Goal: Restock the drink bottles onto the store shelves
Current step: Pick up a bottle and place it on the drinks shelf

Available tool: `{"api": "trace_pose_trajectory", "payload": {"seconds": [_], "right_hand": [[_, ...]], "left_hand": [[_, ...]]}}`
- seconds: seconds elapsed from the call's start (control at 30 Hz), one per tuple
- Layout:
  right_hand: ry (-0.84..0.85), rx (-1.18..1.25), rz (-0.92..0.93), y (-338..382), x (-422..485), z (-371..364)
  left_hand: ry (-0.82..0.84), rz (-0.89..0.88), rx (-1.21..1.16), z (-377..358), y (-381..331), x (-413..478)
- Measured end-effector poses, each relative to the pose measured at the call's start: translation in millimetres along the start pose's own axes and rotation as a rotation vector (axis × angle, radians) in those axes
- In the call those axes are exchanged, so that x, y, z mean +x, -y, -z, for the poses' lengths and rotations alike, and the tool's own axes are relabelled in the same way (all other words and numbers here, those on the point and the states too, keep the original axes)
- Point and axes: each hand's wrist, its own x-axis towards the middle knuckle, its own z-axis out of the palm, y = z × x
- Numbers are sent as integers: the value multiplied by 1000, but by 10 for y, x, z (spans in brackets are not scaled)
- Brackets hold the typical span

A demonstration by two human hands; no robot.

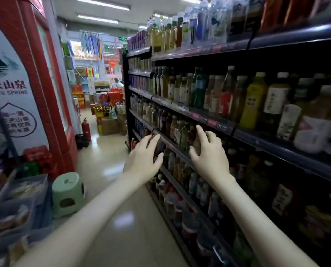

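- L hand (142,158) is out at the shelf front, fingers and thumb curled round a dark bottle (160,147); the bottle is right at the front rail of a lower tier.
- R hand (209,151) is just beside it, thumb and spread fingers wrapped on a brown bottle (197,144) that stands w/ others in the row above that rail.
- Store shelves (280,151) fill the right side: dark metal, several tiers packed w/ drink bottles (252,102), price tags along the rails.
- Red cooler (53,97) stands across the aisle on the left, w/ a white mountain-logo panel on its side.
- Blue crates (26,201) are stacked low left; contents too blurred to tell.
- Cardboard cartons (109,125) are piled at the aisle's far end.
- Pale green stool (68,191) sits on the floor btw crates and cooler base.
- Fire extinguisher (86,130) stands upright on the floor past the cooler.
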Motion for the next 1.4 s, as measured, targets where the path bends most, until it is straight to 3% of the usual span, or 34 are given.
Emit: {"api": "trace_pose_trajectory", "payload": {"seconds": [0.27,0.53,0.8,1.13,1.4], "right_hand": [[-134,-124,-39,544,1953,-1163],[-178,-211,-176,418,3312,-2414],[-261,-203,-251,351,4890,-3687],[-320,-381,-392,42,6072,-4324],[-304,-637,-494,-21,6477,-4351]], "left_hand": [[-61,-124,-22,-234,1606,2035],[-15,-162,-153,-1137,2662,3611],[-61,-313,-145,-1825,3611,5330],[-111,-592,-203,-2772,3873,7082],[-242,-879,-219,-3231,3631,7728]]}}
